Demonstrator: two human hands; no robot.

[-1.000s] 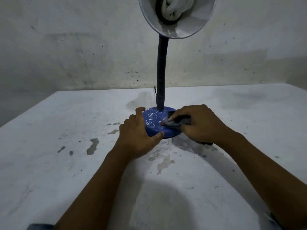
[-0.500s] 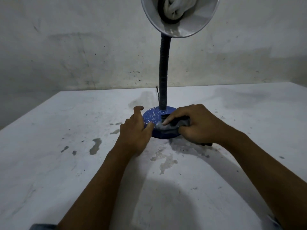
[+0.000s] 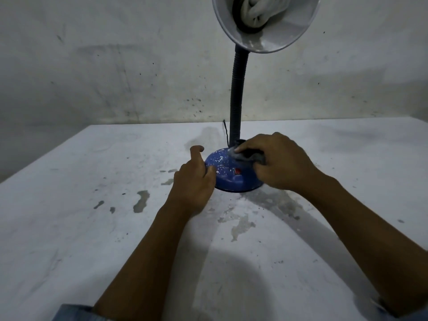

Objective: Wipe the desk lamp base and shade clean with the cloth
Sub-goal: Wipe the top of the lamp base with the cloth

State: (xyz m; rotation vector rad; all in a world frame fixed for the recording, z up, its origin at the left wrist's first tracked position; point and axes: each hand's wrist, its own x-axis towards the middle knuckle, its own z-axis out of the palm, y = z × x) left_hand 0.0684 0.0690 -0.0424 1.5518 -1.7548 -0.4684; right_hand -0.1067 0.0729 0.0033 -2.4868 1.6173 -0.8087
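The desk lamp stands at the table's far middle. Its round blue base (image 3: 228, 174) is flecked with white spots and carries a small red switch (image 3: 237, 171). A dark flexible neck (image 3: 236, 98) rises to a silver shade (image 3: 266, 24) that faces me, with a white bulb inside. My right hand (image 3: 282, 163) grips a dark grey cloth (image 3: 249, 156) and presses it on the base's top, close to the neck. My left hand (image 3: 194, 181) rests against the base's left rim, fingers curved along it.
The white table (image 3: 92, 228) is worn, with grey patches of chipped paint left of and in front of the lamp. A stained wall (image 3: 115, 66) stands right behind the table's far edge. A thin dark cord (image 3: 225, 133) sticks up behind the base.
My right hand has slid the cloth from the front of the base up toward the neck, uncovering the red switch. My left hand has stayed at the left rim.
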